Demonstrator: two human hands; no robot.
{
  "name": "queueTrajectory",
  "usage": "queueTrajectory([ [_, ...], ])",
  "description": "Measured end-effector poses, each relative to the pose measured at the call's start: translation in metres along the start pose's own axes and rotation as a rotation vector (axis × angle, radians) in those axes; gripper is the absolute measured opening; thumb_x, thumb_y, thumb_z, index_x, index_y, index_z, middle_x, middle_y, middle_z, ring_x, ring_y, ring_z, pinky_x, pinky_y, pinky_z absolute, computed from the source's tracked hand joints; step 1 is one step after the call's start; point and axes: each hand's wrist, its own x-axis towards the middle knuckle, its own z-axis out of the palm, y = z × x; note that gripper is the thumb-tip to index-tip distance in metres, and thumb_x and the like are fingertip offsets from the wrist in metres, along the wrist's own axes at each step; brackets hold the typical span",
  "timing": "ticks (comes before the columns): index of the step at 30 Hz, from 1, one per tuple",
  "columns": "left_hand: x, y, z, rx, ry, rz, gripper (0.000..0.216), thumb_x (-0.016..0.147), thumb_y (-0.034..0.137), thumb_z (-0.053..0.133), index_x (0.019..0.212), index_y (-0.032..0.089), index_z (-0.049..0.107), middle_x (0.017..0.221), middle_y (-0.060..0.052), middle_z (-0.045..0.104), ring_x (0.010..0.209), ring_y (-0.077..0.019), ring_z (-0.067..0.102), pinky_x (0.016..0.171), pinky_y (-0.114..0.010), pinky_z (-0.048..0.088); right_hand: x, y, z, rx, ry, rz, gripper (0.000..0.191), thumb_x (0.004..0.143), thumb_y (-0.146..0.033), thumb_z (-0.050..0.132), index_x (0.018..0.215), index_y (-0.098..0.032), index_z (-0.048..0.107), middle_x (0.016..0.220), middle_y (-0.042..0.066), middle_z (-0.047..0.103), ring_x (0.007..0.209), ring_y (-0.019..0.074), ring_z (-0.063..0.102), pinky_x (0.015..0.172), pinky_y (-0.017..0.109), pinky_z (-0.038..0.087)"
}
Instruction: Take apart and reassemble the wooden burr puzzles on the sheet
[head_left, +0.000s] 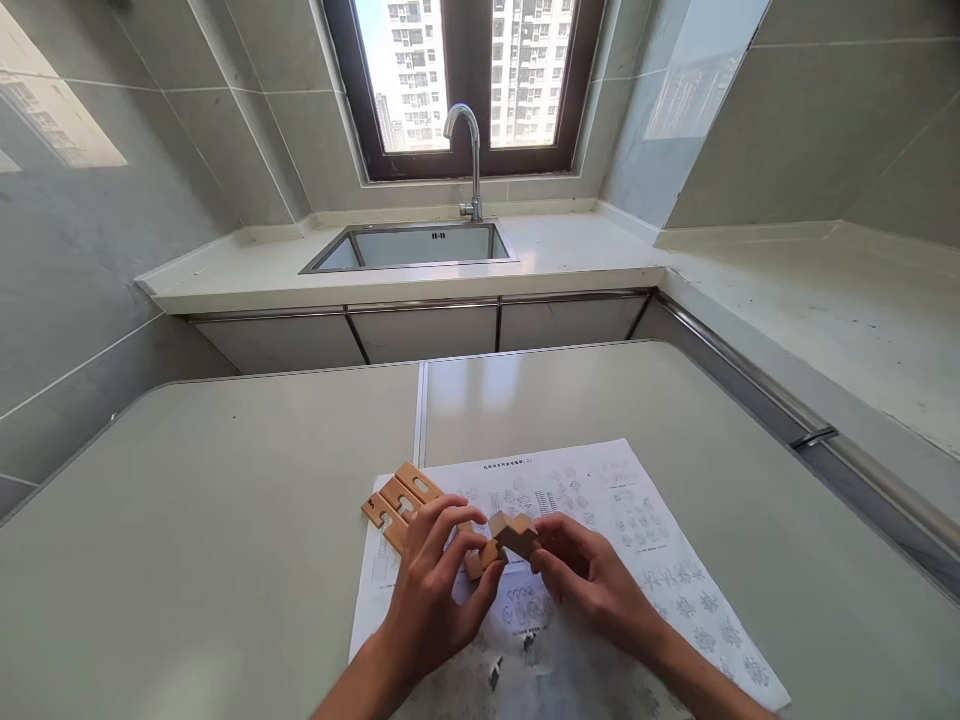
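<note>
My left hand (442, 570) pinches a small notched wooden block (493, 553) between thumb and fingers. Opposite it, my right hand (589, 570) grips another notched wooden puzzle piece (514, 533) by its right end. The two pieces meet or nearly meet; whether they interlock I cannot tell. Several flat wooden pieces with cut-out slots (401, 500) lie side by side beyond my left hand, partly hidden by it. Beneath both hands is a printed instruction sheet (637, 500) with rows of small line diagrams.
The sheet lies on a pale table (225, 520) with a seam (420, 415) running across its far half. Beyond the table's far edge are a counter (570, 245), a sink (420, 245) and a tall faucet (475, 165) below a window. A metal rail (750, 370) runs along the right side.
</note>
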Motion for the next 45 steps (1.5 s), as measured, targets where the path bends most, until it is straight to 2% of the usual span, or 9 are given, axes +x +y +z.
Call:
queueTrajectory([
  [6,0.000,-0.002,0.003,-0.010,-0.009,-0.024,0.014,0.095,0.010,0.063,0.096,0.023,0.058,0.113,-0.008,0.072,0.121,-0.0296,0.062,0.101,-0.046,0.053,-0.001,0.000,0.000,0.008,-0.129,0.015,0.035,0.100,-0.054,0.068,0.107,-0.019,0.066,0.078,0.000,0.062,0.063,0.0129,0.053,0.061,0.028,0.043],
  [9,0.000,-0.004,0.004,0.014,-0.016,-0.063,0.014,0.094,0.009,0.062,0.093,0.023,0.056,0.115,-0.008,0.072,0.123,-0.0300,0.060,0.101,-0.047,0.052,-0.003,-0.001,0.003,-0.043,-0.123,-0.014,0.033,0.099,-0.052,0.069,0.102,-0.019,0.065,0.076,-0.001,0.060,0.065,0.0143,0.055,0.063,0.029,0.043],
  [13,0.000,-0.002,0.005,0.077,-0.006,-0.064,0.016,0.093,0.015,0.067,0.085,0.022,0.055,0.115,-0.009,0.071,0.123,-0.0317,0.060,0.101,-0.049,0.051,-0.004,-0.001,0.003,-0.103,0.073,-0.041,0.034,0.099,-0.054,0.067,0.096,-0.020,0.063,0.081,0.002,0.064,0.070,0.0161,0.056,0.066,0.029,0.046],
  [16,0.000,0.001,0.006,0.130,0.011,-0.027,0.019,0.091,0.017,0.069,0.081,0.023,0.053,0.113,-0.009,0.073,0.118,-0.0321,0.063,0.098,-0.049,0.051,-0.002,0.000,0.000,-0.178,0.265,-0.035,0.036,0.099,-0.056,0.065,0.091,-0.022,0.058,0.075,0.001,0.061,0.066,0.0159,0.053,0.059,0.028,0.044],
  [19,0.001,0.002,0.007,0.172,0.005,0.011,0.020,0.089,0.016,0.069,0.080,0.023,0.052,0.111,-0.009,0.074,0.117,-0.0322,0.064,0.098,-0.049,0.050,0.001,0.004,-0.002,-0.329,0.346,-0.050,0.033,0.099,-0.053,0.064,0.087,-0.023,0.055,0.068,-0.001,0.059,0.058,0.0155,0.051,0.053,0.027,0.041],
  [25,0.001,0.004,0.010,0.218,0.004,0.087,0.018,0.087,0.014,0.069,0.085,0.022,0.053,0.107,-0.009,0.074,0.116,-0.0307,0.066,0.099,-0.047,0.051,-0.002,0.017,0.003,-0.731,0.356,-0.176,0.020,0.093,-0.034,0.066,0.083,-0.025,0.051,0.058,-0.006,0.057,0.048,0.0140,0.054,0.053,0.026,0.041],
  [31,-0.001,0.006,0.018,0.233,0.032,0.112,0.016,0.086,0.019,0.072,0.082,0.021,0.056,0.103,-0.008,0.075,0.112,-0.0295,0.067,0.105,-0.049,0.050,-0.005,0.025,0.004,-1.006,0.384,-0.293,0.018,0.091,-0.030,0.062,0.082,-0.025,0.048,0.054,-0.010,0.053,0.042,0.0117,0.049,0.051,0.024,0.035],
  [40,-0.001,0.008,0.019,0.171,-0.032,0.042,0.022,0.083,0.029,0.079,0.078,0.022,0.058,0.110,-0.009,0.072,0.118,-0.0322,0.065,0.110,-0.052,0.048,-0.007,0.020,0.006,-1.123,0.275,-0.361,0.017,0.089,-0.026,0.062,0.078,-0.024,0.049,0.060,-0.005,0.058,0.050,0.0142,0.055,0.057,0.028,0.030],
  [45,-0.001,0.007,0.017,0.097,-0.115,0.008,0.029,0.083,0.025,0.075,0.109,0.021,0.063,0.123,-0.013,0.069,0.128,-0.0336,0.059,0.112,-0.050,0.049,-0.006,0.017,0.006,-1.103,0.220,-0.438,0.018,0.088,-0.021,0.063,0.078,-0.023,0.048,0.072,-0.002,0.061,0.063,0.0168,0.058,0.062,0.029,0.034],
])
